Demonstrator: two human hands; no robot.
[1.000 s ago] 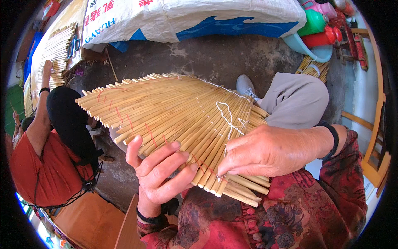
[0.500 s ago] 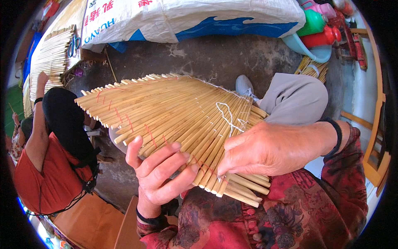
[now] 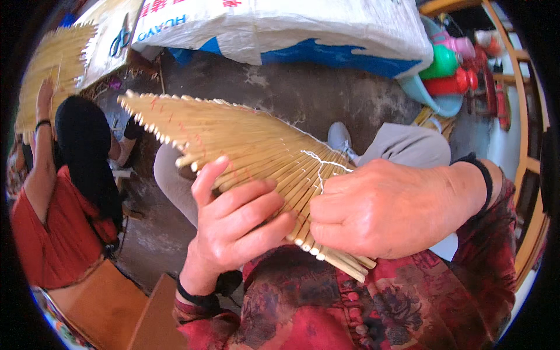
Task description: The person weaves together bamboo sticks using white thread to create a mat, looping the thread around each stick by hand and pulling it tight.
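A mat of thin straw-coloured sticks (image 3: 233, 134), fanned out and bound with stitches, lies tilted across my lap. My left hand (image 3: 239, 227) grips its near edge, with the fingers curled over the stick ends and the thumb side toward the left. Over the right part of the mat, my right hand (image 3: 379, 204) is closed in a pinch near the stick ends. Whatever its fingertips hold is hidden behind the knuckles. A loose white thread (image 3: 319, 163) loops on the mat and runs toward that hand. Red stitches (image 3: 189, 128) cross the left part.
At left, another person in red (image 3: 55, 227) reaches to a second stick mat (image 3: 52, 76). Scissors (image 3: 121, 39) lie nearby. Beyond my mat is a surface covered by a white and blue woven sack (image 3: 326, 29). A pale blue basin (image 3: 446, 105) with containers and a wooden frame (image 3: 532, 163) stand right.
The mat has tipped to a flatter angle in view. My right hand has shifted over the stick ends, and the white thread has moved with it. My left hand keeps its grip.
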